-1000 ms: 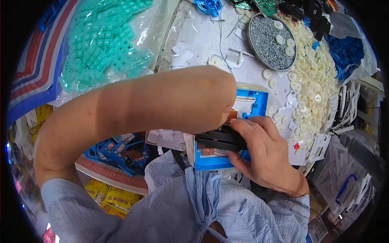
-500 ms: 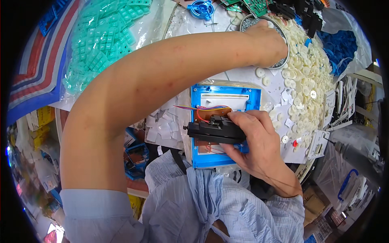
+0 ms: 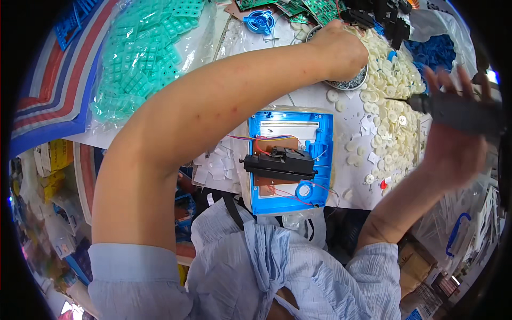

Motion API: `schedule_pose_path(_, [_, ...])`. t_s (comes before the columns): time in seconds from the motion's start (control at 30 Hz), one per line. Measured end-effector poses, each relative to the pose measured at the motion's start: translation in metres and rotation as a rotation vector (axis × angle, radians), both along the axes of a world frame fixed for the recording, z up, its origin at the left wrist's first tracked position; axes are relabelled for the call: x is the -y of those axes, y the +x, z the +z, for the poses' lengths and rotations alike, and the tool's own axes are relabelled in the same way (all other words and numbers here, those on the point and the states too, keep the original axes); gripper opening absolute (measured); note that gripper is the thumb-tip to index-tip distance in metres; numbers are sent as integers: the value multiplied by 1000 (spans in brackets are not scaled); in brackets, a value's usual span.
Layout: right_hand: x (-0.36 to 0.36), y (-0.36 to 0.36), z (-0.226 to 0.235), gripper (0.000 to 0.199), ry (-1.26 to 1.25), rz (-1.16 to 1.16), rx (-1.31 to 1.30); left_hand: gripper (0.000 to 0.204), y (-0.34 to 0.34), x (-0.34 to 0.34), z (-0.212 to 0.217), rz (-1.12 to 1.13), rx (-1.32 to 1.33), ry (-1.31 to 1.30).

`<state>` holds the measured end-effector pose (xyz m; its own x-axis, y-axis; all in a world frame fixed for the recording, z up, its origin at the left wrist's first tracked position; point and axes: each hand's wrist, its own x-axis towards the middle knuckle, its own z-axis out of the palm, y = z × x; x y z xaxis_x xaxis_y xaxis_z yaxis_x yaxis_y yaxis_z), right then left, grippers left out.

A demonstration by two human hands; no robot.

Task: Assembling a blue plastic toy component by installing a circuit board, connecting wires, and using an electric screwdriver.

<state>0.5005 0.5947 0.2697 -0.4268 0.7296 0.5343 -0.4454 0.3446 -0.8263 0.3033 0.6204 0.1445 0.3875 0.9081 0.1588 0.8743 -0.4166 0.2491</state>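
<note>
My left hand (image 3: 341, 53) is bent down over a round metal bowl (image 3: 349, 82) of small silvery screws; its fingertips are hidden. Far out on the right, my right hand (image 3: 453, 144) has a dark electric screwdriver (image 3: 464, 113) across its palm, the thin bit pointing left. Its blurred fingers reach up past the tool. In front of me lies an open blue plastic casing (image 3: 325, 160), and a black mechanism block (image 3: 280, 166) with coloured wires rests across it. No hand touches the casing or the block.
Cream plastic discs (image 3: 392, 122) spread in a heap right of the bowl. A bag of green keypads (image 3: 138, 64) is at the back left. Green circuit boards (image 3: 290, 6), a blue ring part (image 3: 260, 21) and black parts (image 3: 381, 21) sit at the back. White paper pieces (image 3: 216, 165) lie left of the casing.
My right hand has let go of the black block and moved right, onto the electric screwdriver, which has swung up from lower right. My left hand stays at the bowl.
</note>
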Motion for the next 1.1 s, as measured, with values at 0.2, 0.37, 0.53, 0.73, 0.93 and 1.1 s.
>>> schedule_pose_path(0.2, [-28, -18, 8, 69, 112, 524, 364, 11, -15, 34, 22, 5, 364, 122])
schedule_pose_path(0.37, [22, -42, -4, 44, 45, 505, 108, 9, -43, 143, 51, -106, 422, 190])
schedule_pose_path(0.53, [69, -49, 3, 37, -25, 425, 92, 16, -48, 187, 45, -27, 613, 147])
schedule_pose_path(0.73, [76, -55, 2, 36, -35, 408, 126, 20, -47, 191, 44, 10, 705, 157])
schedule_pose_path(0.93, [80, -60, -2, 34, -49, 398, 152, 29, -52, 197, 41, 5, 618, 146])
schedule_pose_path(1.1, [80, -55, -4, 34, -54, 372, 193, 54, -72, 239, 46, 168, 482, 103])
